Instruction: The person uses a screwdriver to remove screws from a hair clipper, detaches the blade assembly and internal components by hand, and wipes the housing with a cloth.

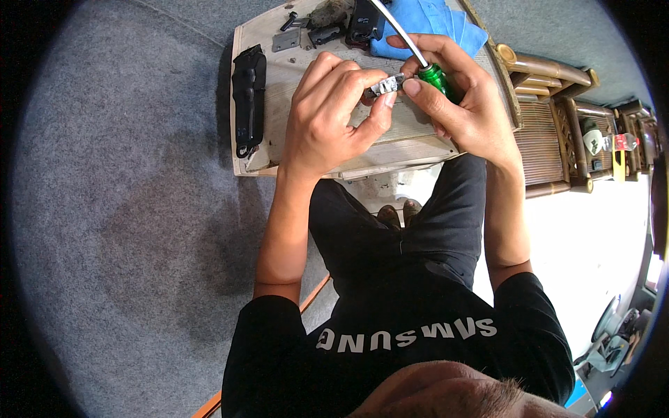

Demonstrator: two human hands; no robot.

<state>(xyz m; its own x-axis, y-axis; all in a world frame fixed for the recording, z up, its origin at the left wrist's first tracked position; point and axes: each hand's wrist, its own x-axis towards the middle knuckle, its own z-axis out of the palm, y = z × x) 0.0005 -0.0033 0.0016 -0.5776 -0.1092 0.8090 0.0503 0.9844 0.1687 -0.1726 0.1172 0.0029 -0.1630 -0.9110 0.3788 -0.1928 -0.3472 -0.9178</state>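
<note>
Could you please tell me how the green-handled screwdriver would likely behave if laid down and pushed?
The screwdriver would probably stay stiff, as its shaft looks like shiny metal. It may roll, since its handle looks rounded, and that glossy green surface could be slightly slippery.

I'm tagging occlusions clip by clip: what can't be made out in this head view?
- Green-handled screwdriver, head view: tip cut off by the top edge; handle's far end hidden by the right hand.
- Small metal part, head view: ends partly covered by the left hand and right hand.
- Grey bit near the metal plate, head view: too small to identify.
</note>
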